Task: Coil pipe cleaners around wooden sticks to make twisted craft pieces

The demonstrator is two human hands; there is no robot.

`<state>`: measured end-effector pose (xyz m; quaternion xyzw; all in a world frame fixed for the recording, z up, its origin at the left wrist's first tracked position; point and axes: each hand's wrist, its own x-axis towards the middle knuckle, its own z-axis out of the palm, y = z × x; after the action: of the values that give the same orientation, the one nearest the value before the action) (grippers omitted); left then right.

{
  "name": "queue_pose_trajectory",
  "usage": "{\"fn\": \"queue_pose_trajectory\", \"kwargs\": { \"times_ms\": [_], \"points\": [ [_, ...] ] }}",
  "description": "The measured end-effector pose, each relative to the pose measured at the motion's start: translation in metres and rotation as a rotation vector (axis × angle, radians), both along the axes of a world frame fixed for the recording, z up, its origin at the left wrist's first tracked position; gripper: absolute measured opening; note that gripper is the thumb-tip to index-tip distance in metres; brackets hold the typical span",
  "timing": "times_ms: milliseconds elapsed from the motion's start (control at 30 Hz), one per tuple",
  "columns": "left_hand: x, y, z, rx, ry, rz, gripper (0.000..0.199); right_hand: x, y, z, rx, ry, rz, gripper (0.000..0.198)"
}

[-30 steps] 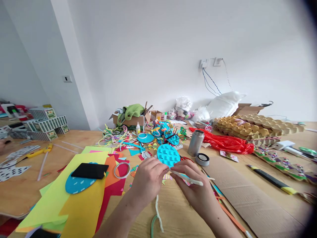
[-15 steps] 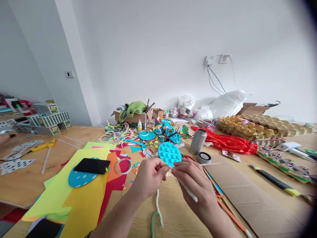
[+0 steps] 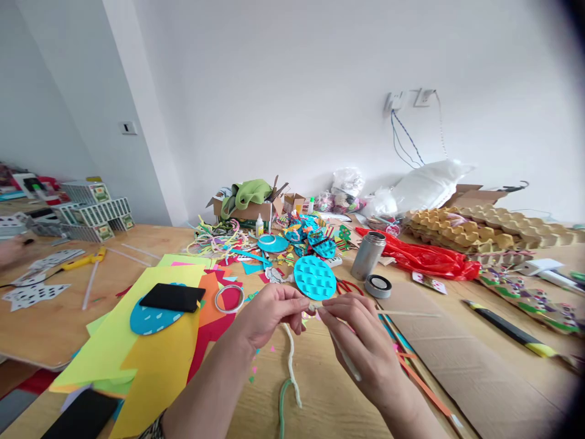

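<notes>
My left hand [image 3: 278,308] is closed in a pinch, its fingertips almost meeting those of my right hand. A cream cord [image 3: 291,364] hangs below my left fingers to the table, beside a green cord [image 3: 282,405]. My right hand [image 3: 356,338] is closed too, and a thin pale stick [image 3: 409,313] juts out from it to the right. A white rod-like piece [image 3: 350,361] runs beneath its fingers. What lies exactly between the fingertips is small and partly hidden. Just beyond both hands is a blue disc [image 3: 314,278] with raised squares.
To the left lie coloured paper [image 3: 155,366], a black phone [image 3: 172,297] and a silver ring [image 3: 229,299]. A metal bottle [image 3: 368,256], scissors [image 3: 350,286], cardboard [image 3: 457,347] and a cutter [image 3: 507,328] are on the right. Egg trays [image 3: 457,228] stand behind. Another person's hand [image 3: 13,250] is far left.
The view has shifted slightly. My left hand has moved a little left, and the pale stick now extends farther right and sits lower. Both hands keep their pinch.
</notes>
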<state>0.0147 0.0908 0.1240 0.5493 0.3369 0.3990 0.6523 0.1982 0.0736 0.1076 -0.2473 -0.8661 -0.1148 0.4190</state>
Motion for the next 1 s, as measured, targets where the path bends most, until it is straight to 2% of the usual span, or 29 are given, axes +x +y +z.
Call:
{"fn": "queue_pose_trajectory", "kwargs": {
  "times_ms": [167,233,300,367,533,733,867,1000],
  "points": [
    [0.007,-0.007,0.002,0.648,0.466,0.318,0.023,0.001,0.002,-0.001,-0.131,0.063,-0.045,0.026],
    [0.01,-0.009,0.001,0.887,0.572,0.378,0.017,0.001,0.004,-0.003,-0.146,0.103,-0.043,0.026],
    [0.013,-0.009,-0.001,1.025,0.646,0.402,0.019,0.0,0.005,-0.003,-0.149,0.123,-0.04,0.026],
    [0.014,-0.009,-0.003,1.095,0.717,0.437,0.019,-0.001,0.005,-0.001,-0.154,0.121,-0.055,0.024],
    [0.015,-0.007,-0.005,1.159,0.829,0.485,0.019,-0.003,0.004,0.003,-0.135,0.132,-0.134,0.019],
    [0.016,-0.009,-0.007,1.141,0.807,0.498,0.023,-0.002,0.003,-0.001,-0.084,0.096,-0.127,0.025],
    [0.018,-0.011,-0.006,1.032,0.744,0.505,0.023,0.0,0.003,-0.001,-0.066,0.083,-0.079,0.031],
    [0.021,-0.014,-0.005,0.818,0.69,0.49,0.021,0.0,0.003,0.0,-0.072,0.132,-0.042,0.03]
  ]
}}
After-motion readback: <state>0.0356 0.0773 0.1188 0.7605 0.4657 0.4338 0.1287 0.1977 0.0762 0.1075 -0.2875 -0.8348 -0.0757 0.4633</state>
